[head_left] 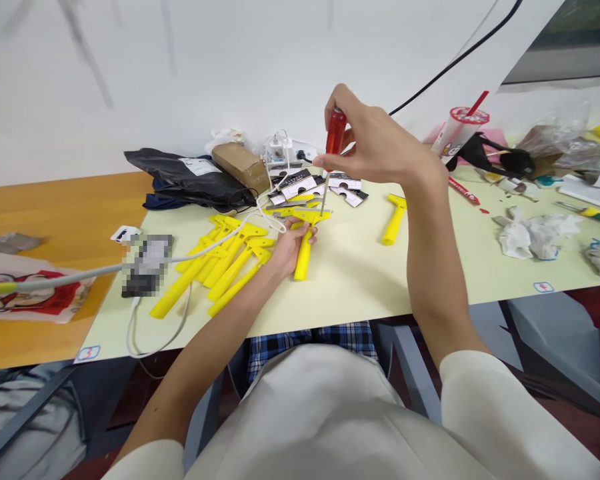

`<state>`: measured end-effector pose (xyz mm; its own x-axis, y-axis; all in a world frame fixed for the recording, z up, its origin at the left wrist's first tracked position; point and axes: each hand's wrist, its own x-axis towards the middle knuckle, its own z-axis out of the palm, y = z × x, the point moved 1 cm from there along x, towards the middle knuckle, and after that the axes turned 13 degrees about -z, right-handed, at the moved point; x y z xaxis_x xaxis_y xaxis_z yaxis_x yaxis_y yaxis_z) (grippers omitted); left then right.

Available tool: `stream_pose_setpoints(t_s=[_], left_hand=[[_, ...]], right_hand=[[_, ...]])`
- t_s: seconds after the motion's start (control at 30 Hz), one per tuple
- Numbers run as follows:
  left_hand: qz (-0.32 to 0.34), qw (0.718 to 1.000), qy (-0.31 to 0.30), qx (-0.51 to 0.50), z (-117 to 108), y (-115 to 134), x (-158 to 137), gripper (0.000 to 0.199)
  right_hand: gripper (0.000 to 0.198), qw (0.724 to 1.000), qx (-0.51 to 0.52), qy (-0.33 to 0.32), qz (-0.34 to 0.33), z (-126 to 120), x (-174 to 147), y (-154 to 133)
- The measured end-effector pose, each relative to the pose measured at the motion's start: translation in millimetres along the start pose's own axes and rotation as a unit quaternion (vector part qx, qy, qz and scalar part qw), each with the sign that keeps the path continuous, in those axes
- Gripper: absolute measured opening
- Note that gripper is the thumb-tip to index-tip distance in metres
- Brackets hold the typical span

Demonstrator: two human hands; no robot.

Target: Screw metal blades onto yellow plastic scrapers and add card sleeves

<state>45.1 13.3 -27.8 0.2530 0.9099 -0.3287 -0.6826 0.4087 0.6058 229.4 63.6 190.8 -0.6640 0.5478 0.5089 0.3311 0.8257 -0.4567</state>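
My left hand (291, 248) is closed around a yellow scraper (304, 257), its handle pointing toward me and its wide head away. In my right hand (367, 143) is a screwdriver (336, 133) with a red handle, held upright. Its thin shaft runs down to the right part of the scraper's head. Whether a screw sits under the tip is too small to tell. Several more yellow scrapers (230, 257) lie in a pile left of my left hand. One yellow scraper handle (395, 220) lies apart, to the right.
Black-and-white cards (300, 187) lie behind the scraper. A black plastic bag (190, 177) and brown box (241, 165) stand by the wall. A phone (148, 265) with a white cable is at left. On the right are a drink cup (463, 130), crumpled tissues (530, 233) and another screwdriver (597, 213).
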Motion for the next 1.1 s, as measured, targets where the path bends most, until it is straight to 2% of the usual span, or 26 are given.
stream_pose_setpoints(t_s=[0.1,0.3,0.43,0.57,0.73,0.9,1.1], left_hand=[[-0.001,1.000,0.002,-0.006,-0.4,0.2,0.6,0.040],[-0.005,1.000,0.005,-0.004,1.8,0.8,-0.9,0.041],[-0.005,1.000,0.009,-0.001,3.2,0.6,-1.1,0.041],[0.002,1.000,0.014,-0.002,3.3,0.3,-0.4,0.040],[-0.003,1.000,0.014,-0.010,3.8,0.3,-0.6,0.043],[-0.005,1.000,0.011,-0.002,3.0,-0.2,-0.4,0.044],[-0.006,1.000,0.017,0.001,4.7,1.1,-1.3,0.043]], right_hand=[[0.035,0.999,-0.013,-0.018,-0.023,-1.0,-1.8,0.2],[0.044,1.000,-0.005,-0.001,0.007,2.7,1.1,-3.8],[0.035,1.000,-0.020,-0.004,-0.009,2.5,1.6,-5.7],[0.032,0.999,0.008,-0.035,-0.034,-0.6,-0.7,-4.1],[0.037,0.999,0.022,-0.004,-0.024,0.6,-0.1,0.0],[0.034,0.999,0.036,-0.003,0.011,2.9,1.5,1.2],[0.032,1.000,0.029,-0.004,-0.008,-2.3,-0.8,3.7]])
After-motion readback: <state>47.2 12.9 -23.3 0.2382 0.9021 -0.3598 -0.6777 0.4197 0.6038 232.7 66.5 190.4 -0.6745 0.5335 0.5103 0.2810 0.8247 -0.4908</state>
